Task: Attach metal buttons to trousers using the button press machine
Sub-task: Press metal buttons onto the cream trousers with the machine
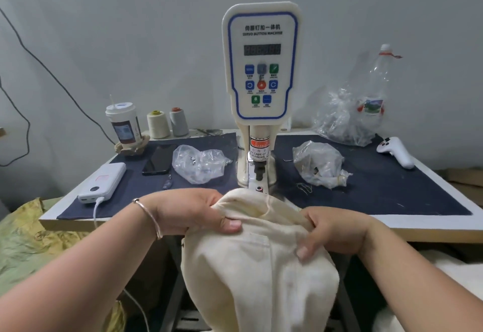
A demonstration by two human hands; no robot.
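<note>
The cream trousers [257, 261] hang over the front edge of the desk [392, 229], their upper edge bunched and lifted between the two hands, with the rest of the cloth falling straight down below the desk. The left hand [193, 212] grips the cloth from the left, thumb on top and fingers curled under the fold; the right hand [335, 229] pinches the other side, fingers tucked into the fabric. The button press machine [261, 70] stands directly ahead of both hands, and its press point [259, 188] sits just beyond the raised edge of cloth, almost touching it and roughly midway between the hands, a little nearer the left one. So the held edge runs left to right across the front of the press, and the move ahead looks like a short push straight forward, away from the body, to bring the fabric under the plunger. Whether a metal button is already seated in the die cannot be told. Fingers should stay out to the sides of the press.
</note>
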